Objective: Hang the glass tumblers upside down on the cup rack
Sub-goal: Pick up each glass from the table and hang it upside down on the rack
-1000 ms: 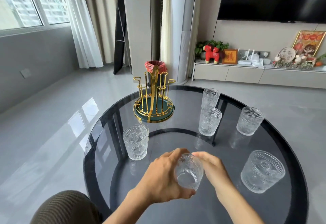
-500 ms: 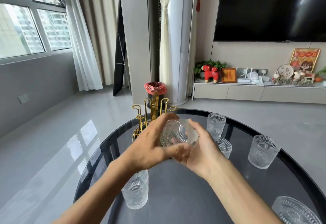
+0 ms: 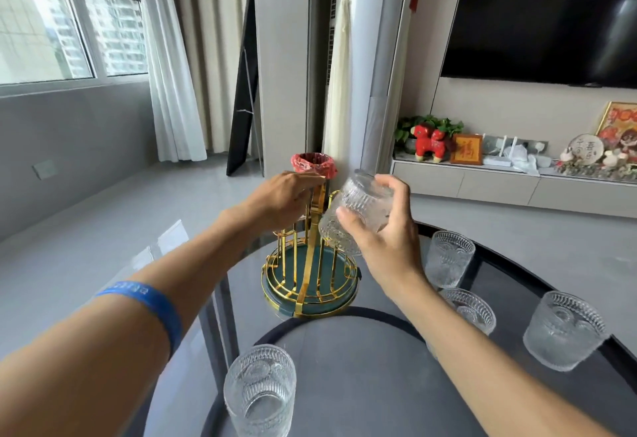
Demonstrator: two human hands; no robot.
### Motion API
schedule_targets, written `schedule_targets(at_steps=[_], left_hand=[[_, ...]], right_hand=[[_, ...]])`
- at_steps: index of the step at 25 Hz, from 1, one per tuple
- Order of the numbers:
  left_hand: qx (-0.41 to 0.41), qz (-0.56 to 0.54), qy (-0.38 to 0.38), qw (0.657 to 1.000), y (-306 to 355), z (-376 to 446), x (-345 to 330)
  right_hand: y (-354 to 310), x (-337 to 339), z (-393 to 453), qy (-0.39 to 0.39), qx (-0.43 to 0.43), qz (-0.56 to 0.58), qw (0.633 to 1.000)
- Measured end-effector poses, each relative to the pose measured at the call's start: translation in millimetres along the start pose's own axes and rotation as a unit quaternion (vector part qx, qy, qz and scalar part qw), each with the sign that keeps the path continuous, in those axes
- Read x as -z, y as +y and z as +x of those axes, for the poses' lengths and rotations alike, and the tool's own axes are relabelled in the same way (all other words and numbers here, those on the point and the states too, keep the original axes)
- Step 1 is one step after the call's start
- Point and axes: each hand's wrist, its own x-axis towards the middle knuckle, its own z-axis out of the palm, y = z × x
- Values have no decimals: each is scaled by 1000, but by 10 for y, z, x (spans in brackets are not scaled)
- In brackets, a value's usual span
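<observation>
A gold wire cup rack point(image 3: 310, 281) with a green round base stands on the dark glass table point(image 3: 362, 367). My left hand point(image 3: 286, 199) grips the top of the rack's centre handle. My right hand point(image 3: 382, 230) holds a ribbed glass tumbler point(image 3: 355, 209) upside down and tilted, right beside the rack's right-hand prongs. Whether the tumbler touches a prong is hidden. Upright tumblers stand on the table: one near me at the front left point(image 3: 260, 392), one at the right point(image 3: 563, 330), one behind my right forearm point(image 3: 472, 309) and one farther back point(image 3: 448, 257).
Beyond the table's far edge stands a bin with a red bag point(image 3: 313, 162). A low TV cabinet point(image 3: 499, 185) with ornaments runs along the right wall. Grey floor lies to the left of the table.
Both hands had the tumbler together; now the right hand alone holds it, turned upside down beside the rack. The left hand let go and took hold of the rack's handle.
</observation>
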Motion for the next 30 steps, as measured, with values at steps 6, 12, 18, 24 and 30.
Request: schedule_targets(at_steps=[6,12,18,24,30], left_hand=[[-14,28,20,999,-3,-15,-14],[18,28,0,999,-16,-32,-47],[44,9,-11,999,-2,-28,-100],[63,0,-27,998,168,-161,49],[120,-169,-41,978,416,-1646,78]], right_hand=[[305,-155,-126,-74,90,-170,979],[538,-184,-228,-136,47,-187,972],[609,-194,-269,-140,31,-178,974],[548,-163,-297,-153,19,-202,967],[486,64,-922,-43,12,-83,996]])
